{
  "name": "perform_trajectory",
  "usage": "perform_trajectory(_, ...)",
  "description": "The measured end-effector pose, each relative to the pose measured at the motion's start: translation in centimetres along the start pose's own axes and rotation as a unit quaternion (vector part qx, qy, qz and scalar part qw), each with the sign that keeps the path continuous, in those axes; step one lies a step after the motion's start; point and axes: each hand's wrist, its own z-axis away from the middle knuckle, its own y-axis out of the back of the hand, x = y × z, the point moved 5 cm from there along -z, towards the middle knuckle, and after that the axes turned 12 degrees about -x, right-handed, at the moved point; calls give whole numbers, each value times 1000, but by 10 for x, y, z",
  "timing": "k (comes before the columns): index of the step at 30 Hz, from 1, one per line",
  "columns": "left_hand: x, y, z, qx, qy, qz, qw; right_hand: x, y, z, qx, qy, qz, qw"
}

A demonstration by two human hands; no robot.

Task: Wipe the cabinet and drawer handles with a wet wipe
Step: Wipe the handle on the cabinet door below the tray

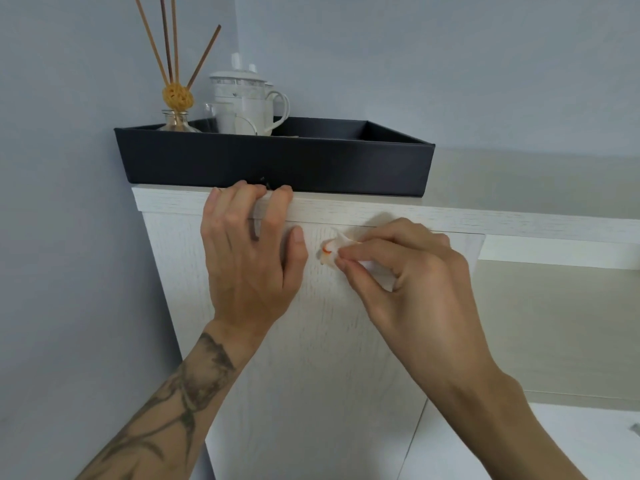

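**Wipe Pressed to the Upper Door, No Handle in Sight**

The person's right hand (415,271) pinches a crumpled wet wipe (330,252) between thumb and fingertips and holds it against the white cabinet door (311,375), just under the cabinet top (346,207). The wipe carries a small orange mark. The left hand (246,261) braces on the unit. Its fingers (221,209) curl over the front edge of the cabinet top, and its thumb lies on the door beside the wipe. A black tray (277,161) sits above, holding a reed diffuser (176,95) and lidded white cups (239,95).

The step in hand looks like spot-rubbing on the door's upper face. No handle shows under the wipe, so it cannot be told whether this is a grip edge. The next move calls for a firm pinch and steady pressure along the door's top edge. After that come the drawer handles, perhaps the small grey fitting (635,427) at the lower right edge.
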Motion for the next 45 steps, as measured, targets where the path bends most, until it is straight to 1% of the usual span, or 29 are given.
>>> perform_trajectory(2, -1, -1, 0, 1, 0, 1, 1000, -4, -1, 4, 22, -4, 29, 999)
perform_trajectory(6, -1, -1, 0, 3, -6, -6, 1000, -16, -13, -12, 13, -25, 44, 999)
perform_trajectory(9, -1, -1, 1, 1, -5, -9, 1000, -19, -12, -5, 26, -33, 66, 997)
perform_trajectory(12, -3, -2, 0, 3, -6, -11, 1000, -20, -10, -4, 45, -31, 61, 997)
perform_trajectory(15, -4, -3, 0, 7, -6, -13, 1000, -21, -15, -11, 32, -35, 64, 997)
perform_trajectory(19, -3, -4, 1, 6, -7, -14, 1000, -21, -14, -7, 44, -23, 65, 997)
perform_trajectory(22, -5, -3, 1, 8, -9, -13, 1000, -21, -19, -16, 28, -20, 73, 997)
perform_trajectory(24, -5, -3, 1, 9, -8, -15, 1000, -19, -19, -12, 33, -4, 83, 996)
perform_trajectory(29, -3, -2, 0, 11, -8, -7, 1000, -1, -6, 9, 86, 94, 78, 989)
perform_trajectory(32, -2, -1, 1, 12, -8, -8, 1000, 19, 8, 17, 89, 112, 60, 988)
perform_trajectory(36, -2, -2, 1, 10, -12, -9, 1000, 49, 36, 33, 106, 93, 63, 988)
perform_trajectory(39, -2, -2, 1, 7, -9, -9, 1000, 57, 42, 40, 131, 53, 48, 989)
perform_trajectory(41, -2, -1, 1, 6, -9, -6, 1000, 60, 43, 40, 151, 18, 19, 988)
perform_trajectory(43, -3, -1, 1, 7, -8, -7, 1000, 61, 38, 38, 142, -16, -27, 989)
perform_trajectory(45, -2, -1, 0, 7, -9, -6, 1000, 61, 33, 41, 130, -32, -52, 990)
